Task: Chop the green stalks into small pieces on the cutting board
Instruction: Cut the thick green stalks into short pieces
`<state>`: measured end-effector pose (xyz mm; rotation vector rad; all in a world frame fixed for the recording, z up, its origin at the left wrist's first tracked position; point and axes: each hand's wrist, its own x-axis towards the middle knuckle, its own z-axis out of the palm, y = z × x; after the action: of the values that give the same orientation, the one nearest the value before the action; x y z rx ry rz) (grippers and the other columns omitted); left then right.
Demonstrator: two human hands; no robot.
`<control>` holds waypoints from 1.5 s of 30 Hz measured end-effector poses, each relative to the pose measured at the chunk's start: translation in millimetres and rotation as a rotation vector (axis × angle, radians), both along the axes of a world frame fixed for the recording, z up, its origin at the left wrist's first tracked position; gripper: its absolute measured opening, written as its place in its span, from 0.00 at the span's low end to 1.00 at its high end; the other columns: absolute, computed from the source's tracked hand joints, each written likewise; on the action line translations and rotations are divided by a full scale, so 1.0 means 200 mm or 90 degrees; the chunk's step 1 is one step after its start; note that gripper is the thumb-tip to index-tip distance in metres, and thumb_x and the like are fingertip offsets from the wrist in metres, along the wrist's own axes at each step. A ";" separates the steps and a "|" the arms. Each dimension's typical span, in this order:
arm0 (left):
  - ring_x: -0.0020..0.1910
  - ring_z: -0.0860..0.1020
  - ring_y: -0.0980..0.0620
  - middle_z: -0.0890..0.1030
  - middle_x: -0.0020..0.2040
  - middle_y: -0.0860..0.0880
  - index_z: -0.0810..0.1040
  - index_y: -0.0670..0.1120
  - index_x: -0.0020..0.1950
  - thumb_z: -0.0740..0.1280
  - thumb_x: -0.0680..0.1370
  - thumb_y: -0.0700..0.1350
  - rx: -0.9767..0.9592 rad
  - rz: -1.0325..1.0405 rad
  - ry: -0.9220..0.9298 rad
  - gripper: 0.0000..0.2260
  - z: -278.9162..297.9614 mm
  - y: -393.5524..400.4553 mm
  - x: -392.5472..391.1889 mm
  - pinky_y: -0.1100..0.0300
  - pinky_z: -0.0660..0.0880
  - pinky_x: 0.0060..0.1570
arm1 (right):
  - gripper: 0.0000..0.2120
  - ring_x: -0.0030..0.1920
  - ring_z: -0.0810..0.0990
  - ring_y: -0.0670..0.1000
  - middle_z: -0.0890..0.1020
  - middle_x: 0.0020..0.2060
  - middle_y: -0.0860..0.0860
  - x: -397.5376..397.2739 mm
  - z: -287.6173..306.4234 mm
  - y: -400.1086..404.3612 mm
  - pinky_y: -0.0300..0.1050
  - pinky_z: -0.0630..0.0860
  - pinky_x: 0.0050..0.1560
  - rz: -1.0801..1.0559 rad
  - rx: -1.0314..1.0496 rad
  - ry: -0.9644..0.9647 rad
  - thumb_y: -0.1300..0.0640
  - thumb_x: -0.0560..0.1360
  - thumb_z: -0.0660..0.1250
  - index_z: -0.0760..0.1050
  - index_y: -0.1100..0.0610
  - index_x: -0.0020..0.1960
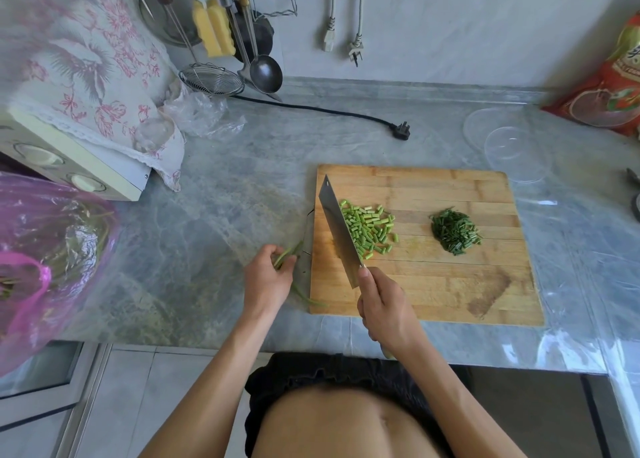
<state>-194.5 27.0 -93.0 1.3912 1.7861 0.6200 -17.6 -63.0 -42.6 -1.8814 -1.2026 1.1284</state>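
The left hand (268,277) grasps a small bunch of green stalks (289,255) in curled fingers, just off the left edge of the cutting board (450,284), over the desk (225,198); the stalk ends trail down toward the board's near left corner. The right hand (384,308) is clenched round the handle of a cleaver (337,229), whose blade slants across the left part of the board, beside a heap of cut pieces (369,227). A second, darker heap of fine chopped greens (455,232) lies well apart to the right. The step in hand looks like bringing the leftover stalks back onto the board for another round of chopping. To do it well, the bunch should be laid flat on bare wood near the blade, ends lined up so each stroke gives pieces that match the heap already made. The holding fingers are best tucked back with knuckles toward the blade, and the cleaver kept clear until the stalks lie steady. More stalks seem to sit in the pink plastic bag (41,249) at far left, so the job is probably not near its end.
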 end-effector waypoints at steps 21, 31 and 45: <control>0.33 0.76 0.45 0.81 0.42 0.42 0.68 0.47 0.48 0.57 0.84 0.45 -0.011 -0.167 0.070 0.05 0.10 0.02 -0.04 0.49 0.71 0.33 | 0.22 0.27 0.64 0.49 0.69 0.28 0.53 0.02 0.02 -0.04 0.46 0.64 0.27 0.004 0.019 0.017 0.45 0.83 0.52 0.68 0.61 0.42; 0.32 0.73 0.51 0.76 0.37 0.49 0.73 0.48 0.49 0.56 0.84 0.43 -0.054 -0.145 -0.023 0.08 0.06 -0.05 0.12 0.66 0.66 0.30 | 0.19 0.26 0.63 0.49 0.67 0.28 0.51 0.10 0.02 -0.04 0.40 0.62 0.24 0.058 -0.109 0.110 0.43 0.82 0.54 0.65 0.54 0.38; 0.38 0.77 0.49 0.79 0.51 0.44 0.73 0.44 0.61 0.57 0.82 0.39 -0.036 -0.186 0.121 0.10 0.08 -0.08 0.25 0.61 0.66 0.31 | 0.18 0.22 0.66 0.46 0.70 0.28 0.52 0.33 0.06 0.16 0.39 0.66 0.21 0.112 -0.081 0.078 0.45 0.83 0.53 0.68 0.57 0.42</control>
<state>-144.1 10.0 -76.3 1.6767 1.6834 0.2878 47.6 -31.6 -31.0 -1.7968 -1.2726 1.4236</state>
